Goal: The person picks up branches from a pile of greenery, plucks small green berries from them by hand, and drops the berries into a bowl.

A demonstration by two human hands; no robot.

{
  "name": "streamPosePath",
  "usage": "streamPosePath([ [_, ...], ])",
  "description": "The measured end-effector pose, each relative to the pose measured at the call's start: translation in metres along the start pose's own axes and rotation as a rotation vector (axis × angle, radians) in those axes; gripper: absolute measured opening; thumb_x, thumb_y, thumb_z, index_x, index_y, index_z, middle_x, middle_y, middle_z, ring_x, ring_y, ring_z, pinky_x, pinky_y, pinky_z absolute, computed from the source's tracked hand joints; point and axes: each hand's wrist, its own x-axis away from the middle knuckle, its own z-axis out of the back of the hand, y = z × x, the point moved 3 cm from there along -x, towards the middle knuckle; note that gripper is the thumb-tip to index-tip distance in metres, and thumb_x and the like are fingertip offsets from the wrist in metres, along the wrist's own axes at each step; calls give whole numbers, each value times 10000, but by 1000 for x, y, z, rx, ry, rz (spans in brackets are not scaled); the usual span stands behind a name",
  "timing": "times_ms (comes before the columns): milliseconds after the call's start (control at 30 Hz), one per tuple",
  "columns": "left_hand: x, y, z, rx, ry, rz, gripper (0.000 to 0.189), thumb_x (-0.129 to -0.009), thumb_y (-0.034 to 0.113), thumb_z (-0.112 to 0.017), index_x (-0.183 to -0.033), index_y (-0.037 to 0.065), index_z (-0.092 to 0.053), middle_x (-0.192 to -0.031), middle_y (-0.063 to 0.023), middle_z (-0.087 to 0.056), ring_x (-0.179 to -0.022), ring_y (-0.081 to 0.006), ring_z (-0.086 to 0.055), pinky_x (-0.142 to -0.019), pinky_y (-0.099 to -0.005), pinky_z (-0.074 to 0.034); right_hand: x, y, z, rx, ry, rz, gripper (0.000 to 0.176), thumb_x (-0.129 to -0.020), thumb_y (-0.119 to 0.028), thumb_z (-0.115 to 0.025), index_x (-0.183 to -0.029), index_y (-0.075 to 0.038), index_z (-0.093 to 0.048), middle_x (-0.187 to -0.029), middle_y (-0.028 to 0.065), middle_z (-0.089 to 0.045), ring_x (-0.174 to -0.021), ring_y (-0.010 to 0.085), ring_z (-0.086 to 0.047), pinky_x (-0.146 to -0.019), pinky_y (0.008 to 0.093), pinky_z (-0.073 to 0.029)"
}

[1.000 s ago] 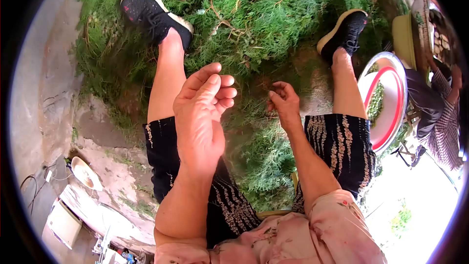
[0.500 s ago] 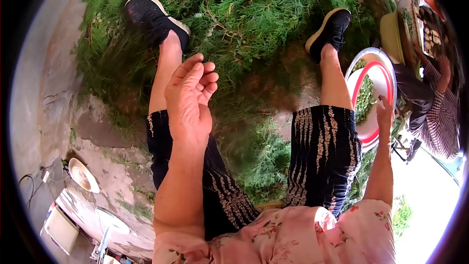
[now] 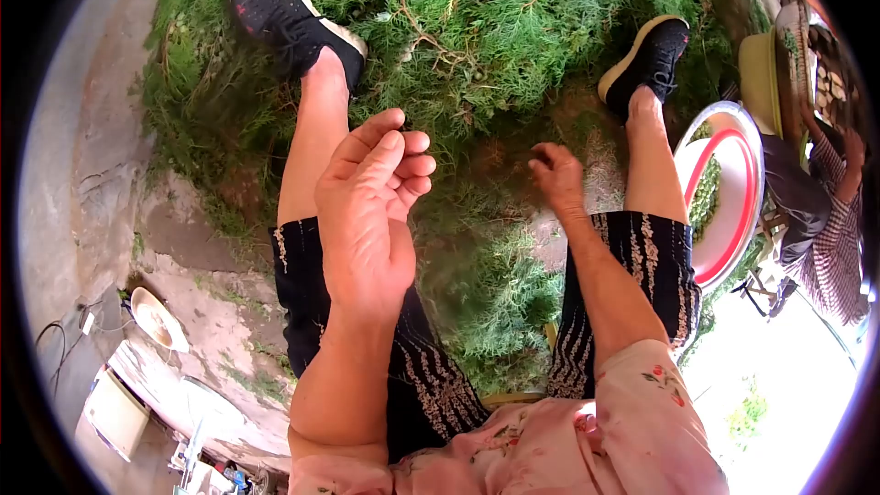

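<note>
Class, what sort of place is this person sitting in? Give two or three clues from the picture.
Probably an outdoor yard: a heap of green branches lies underfoot, bare concrete runs alongside it, and a red-rimmed basin of green bits stands nearby.

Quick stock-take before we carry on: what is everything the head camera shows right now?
foliage pile: one, green, on the ground around both feet
basin: one, white with a red rim, right of the right leg, green bits inside
round item: one, pale yellow, upper right; hat or bowl, cannot tell
other person: one, checked shirt, far right
dish: one, white, lower left on the concrete
shoes: two, black, in the foliage
shorts: black, patterned
left hand: raised above the left thigh, fingers curled
right hand: above the right knee, fingers curled
</note>
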Motion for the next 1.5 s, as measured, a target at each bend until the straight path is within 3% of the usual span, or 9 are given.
streamPosePath([
  [167,3,0,-2,-23,-10,19,176,-884,80,-549,-1049,28,-581,-852,-43,-627,-695,-106,-566,-641,-220,-438,19,17,-54,146,61,100,359,-699,7,-683,-1038,-46,-578,-931,102,-501,-750,234,-574,-633,312,-481],
  [333,4,0,-5,-37,-7,10,177,-883,81,-554,-1046,17,-581,-847,-63,-640,-685,-111,-585,-619,-223,-451,25,-5,-72,261,-103,24,359,-699,12,-661,-1012,-50,-498,-1027,159,-454,-836,423,-530,-702,436,-462],
  [567,4,-1,-6,-19,-30,8,171,-888,74,-542,-1045,18,-580,-846,-61,-639,-682,-112,-585,-618,-222,-450,33,-32,-63,220,-30,144,300,-708,22,-644,-966,-56,-511,-949,160,-470,-763,382,-542,-654,401,-478],
  [733,2,-3,-3,-21,-20,10,154,-890,77,-540,-1029,26,-582,-836,-55,-632,-682,-114,-586,-616,-224,-450,13,-84,50,250,398,420,258,-718,13,-658,-950,-48,-565,-858,85,-540,-715,214,-549,-660,293,-469],
  [833,1,-3,0,-27,-12,6,143,-890,76,-540,-1019,29,-582,-832,-52,-629,-685,-115,-588,-613,-224,-451,4,-79,156,357,571,77,252,-762,-18,-606,-1012,-21,-573,-882,101,-602,-788,173,-590,-673,290,-495],
  [1067,-2,3,3,10,20,-21,130,-890,74,-541,-1006,35,-583,-829,-49,-627,-685,-115,-589,-612,-227,-459,-7,34,302,901,348,-23,399,-724,-41,-568,-1123,-53,-559,-1107,207,-553,-1015,383,-530,-890,449,-420],
  [1200,-3,0,1,-6,-21,-60,136,-889,74,-542,-1015,37,-580,-832,-50,-628,-687,-117,-590,-616,-228,-462,-9,-39,178,308,161,-110,295,-811,-113,-580,-1101,-63,-581,-864,148,-637,-837,247,-625,-734,323,-493],
  [1300,-3,0,0,-29,-93,-147,144,-887,76,-547,-1021,36,-579,-834,-51,-629,-690,-118,-590,-623,-228,-461,6,-65,46,412,-153,180,399,-757,-216,-676,-1102,-50,-564,-1050,176,-590,-932,342,-585,-771,393,-488],
  [1500,-5,-3,1,-17,32,-24,153,-887,77,-549,-1031,34,-577,-837,-52,-633,-694,-119,-590,-626,-229,-457,35,-77,-90,311,-190,-112,560,-739,-363,-696,-1115,-23,-457,-1058,213,-528,-926,387,-560,-746,466,-483],
])
